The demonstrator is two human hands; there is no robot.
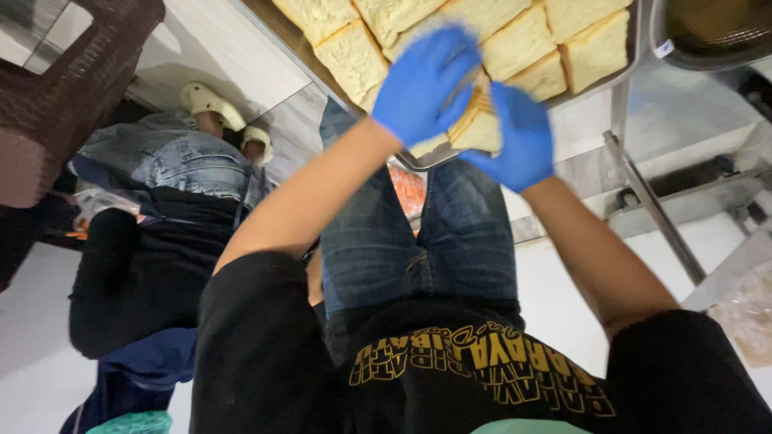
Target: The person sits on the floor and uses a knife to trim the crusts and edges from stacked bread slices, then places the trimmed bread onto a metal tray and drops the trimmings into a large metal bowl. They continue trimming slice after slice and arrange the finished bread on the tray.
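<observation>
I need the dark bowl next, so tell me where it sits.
In the head view the dark bowl sits at the top right corner, just right of the metal tray of bread slices, beyond the right hand.
</observation>
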